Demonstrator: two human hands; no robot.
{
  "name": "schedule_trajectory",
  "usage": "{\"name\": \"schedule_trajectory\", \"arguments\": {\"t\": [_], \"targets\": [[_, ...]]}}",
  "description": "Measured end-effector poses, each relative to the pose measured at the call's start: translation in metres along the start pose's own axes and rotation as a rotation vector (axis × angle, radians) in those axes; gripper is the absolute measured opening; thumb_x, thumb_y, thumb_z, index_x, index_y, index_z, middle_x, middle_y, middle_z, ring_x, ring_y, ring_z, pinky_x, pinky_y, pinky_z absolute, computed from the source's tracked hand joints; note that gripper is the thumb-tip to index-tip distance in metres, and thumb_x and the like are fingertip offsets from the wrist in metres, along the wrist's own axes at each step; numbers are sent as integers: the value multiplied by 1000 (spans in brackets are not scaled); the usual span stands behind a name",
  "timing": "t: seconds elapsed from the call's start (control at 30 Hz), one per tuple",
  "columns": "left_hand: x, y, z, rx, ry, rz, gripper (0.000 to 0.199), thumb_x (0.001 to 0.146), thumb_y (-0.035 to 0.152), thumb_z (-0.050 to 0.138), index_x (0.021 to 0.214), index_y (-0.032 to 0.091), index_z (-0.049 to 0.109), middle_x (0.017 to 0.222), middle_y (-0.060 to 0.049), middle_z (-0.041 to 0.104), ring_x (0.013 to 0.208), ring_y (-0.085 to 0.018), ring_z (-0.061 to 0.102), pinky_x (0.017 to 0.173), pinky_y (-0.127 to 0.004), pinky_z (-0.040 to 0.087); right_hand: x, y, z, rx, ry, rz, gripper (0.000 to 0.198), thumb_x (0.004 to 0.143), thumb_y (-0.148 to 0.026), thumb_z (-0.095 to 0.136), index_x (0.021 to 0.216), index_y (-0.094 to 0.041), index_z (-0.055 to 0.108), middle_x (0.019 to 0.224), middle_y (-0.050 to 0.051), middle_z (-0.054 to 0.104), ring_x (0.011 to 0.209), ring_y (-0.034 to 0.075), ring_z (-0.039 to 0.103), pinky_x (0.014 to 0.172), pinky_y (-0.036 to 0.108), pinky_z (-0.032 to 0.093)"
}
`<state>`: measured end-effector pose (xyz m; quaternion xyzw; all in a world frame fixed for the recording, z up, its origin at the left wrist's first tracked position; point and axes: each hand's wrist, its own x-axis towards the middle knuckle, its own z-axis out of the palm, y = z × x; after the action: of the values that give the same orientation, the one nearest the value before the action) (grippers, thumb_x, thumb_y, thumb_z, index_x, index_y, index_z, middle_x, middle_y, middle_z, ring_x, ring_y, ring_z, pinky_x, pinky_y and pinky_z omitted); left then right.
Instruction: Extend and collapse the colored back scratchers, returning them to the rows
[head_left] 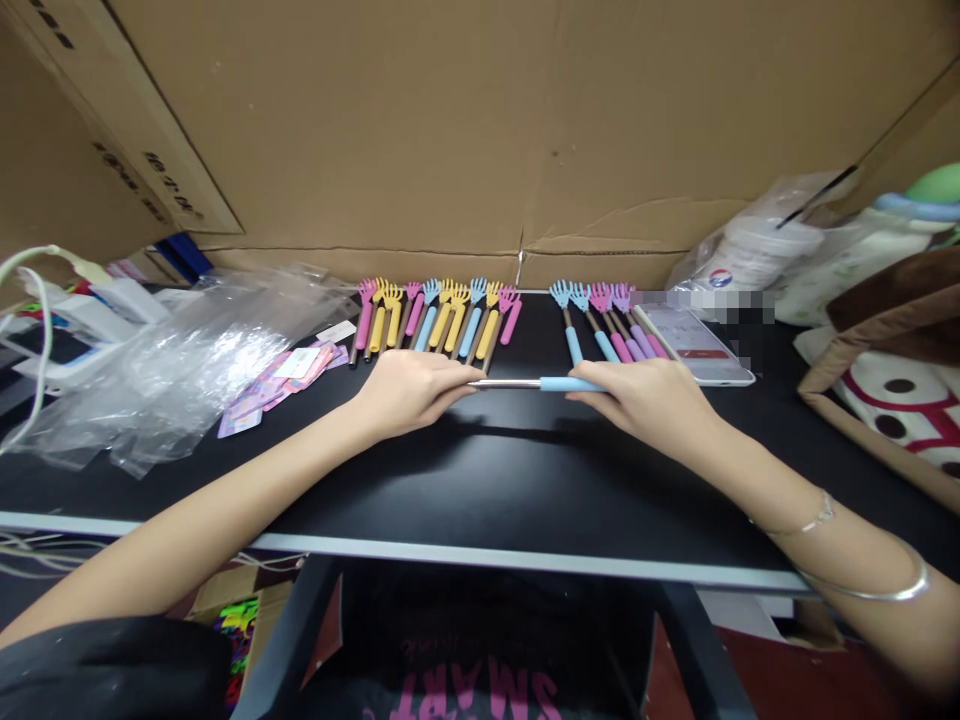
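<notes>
A back scratcher (559, 384) with a light blue sleeve and a thin metal rod is held level above the black table. My left hand (405, 392) pinches the metal end, and its fingers hide whatever is at that tip. At the other end, my right hand (649, 400) is closed around the blue sleeve. Behind my left hand lies a row of hand-shaped back scratchers (394, 328) in pink, yellow and blue. Beyond my right hand rests a smaller group of back scratchers (573, 345) in blue, pink and purple.
Clear plastic bags (172, 350) and colourful cards (281, 385) lie on the left. A phone (705, 350), a bagged cup (765, 250) and a patterned bag (900, 400) are on the right. Cardboard (420, 130) walls the back. The table's edge (480, 555) runs in front.
</notes>
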<state>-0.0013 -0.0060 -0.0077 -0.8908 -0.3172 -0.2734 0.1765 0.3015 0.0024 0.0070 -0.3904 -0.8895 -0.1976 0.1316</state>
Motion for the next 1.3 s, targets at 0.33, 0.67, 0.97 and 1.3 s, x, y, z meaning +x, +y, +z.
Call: {"name": "schedule_trajectory", "arguments": {"t": [0.33,0.67,0.97,1.3], "targets": [[7,-3,-5,-622,-473,-233,34,99,37,43,104,21,72,83,0,74,70,-13,65,69,-20,44,0,-2,-16,-102,56,-34,46,101,-45,33,83,-23,69,66,2,68,59,12,57,50,27,21],[4,6,-5,-156,-82,-99,28,96,34,49,97,22,74,80,-1,76,68,-14,69,55,-21,38,0,1,-8,28,3,27,54,98,-59,32,85,-22,70,67,4,71,57,15,61,49,27,23],[6,2,-11,210,123,199,23,97,29,53,90,20,73,59,3,64,55,-9,58,48,-26,31,8,-1,-6,419,-374,48,40,97,-50,38,89,-22,65,64,2,65,58,17,59,55,25,32],[5,8,-8,180,84,125,25,97,28,50,91,21,73,63,3,69,56,-9,61,48,-25,33,7,2,-7,261,-282,18,45,97,-54,33,83,-22,63,55,1,56,50,16,51,51,26,25]]}}
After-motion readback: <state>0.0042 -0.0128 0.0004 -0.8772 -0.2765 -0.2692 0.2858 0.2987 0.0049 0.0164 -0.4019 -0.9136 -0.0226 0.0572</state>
